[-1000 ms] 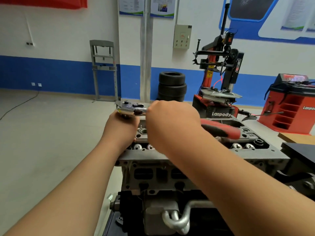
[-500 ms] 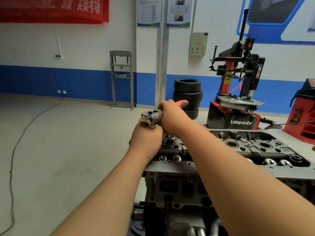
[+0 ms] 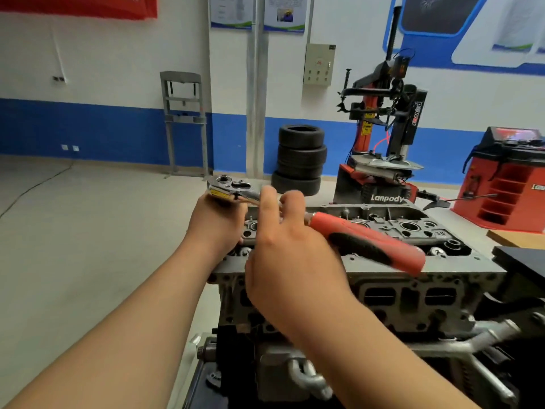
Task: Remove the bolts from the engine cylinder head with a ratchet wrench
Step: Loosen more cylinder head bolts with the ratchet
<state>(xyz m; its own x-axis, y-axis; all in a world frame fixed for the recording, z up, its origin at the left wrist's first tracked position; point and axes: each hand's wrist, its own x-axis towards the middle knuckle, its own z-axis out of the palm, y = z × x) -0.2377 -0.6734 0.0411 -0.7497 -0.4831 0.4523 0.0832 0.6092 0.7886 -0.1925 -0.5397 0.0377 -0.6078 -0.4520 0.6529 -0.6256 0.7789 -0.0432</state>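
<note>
The grey engine cylinder head (image 3: 413,228) sits on the engine block just in front of me. A ratchet wrench lies across its left end: the chrome head (image 3: 228,187) is at the far left and the red-and-black handle (image 3: 368,242) points right, towards me. My left hand (image 3: 216,224) is cupped under the ratchet head and grips what hangs below it; the socket and bolt are hidden by that hand. My right hand (image 3: 290,255) holds the bare metal shaft between head and handle, fingertips over it. The red handle is free.
A stack of tyres (image 3: 300,160), a tyre changer (image 3: 380,143) and a red wheel balancer (image 3: 507,184) stand behind the engine. A grey press frame (image 3: 184,122) is against the wall. A wooden bench corner (image 3: 516,239) and a dark slab (image 3: 525,258) are at the right.
The wrench handle, which pointed away from me half a second ago, has swung back to the right. My right hand now sits on the shaft. My left hand stays under the head.
</note>
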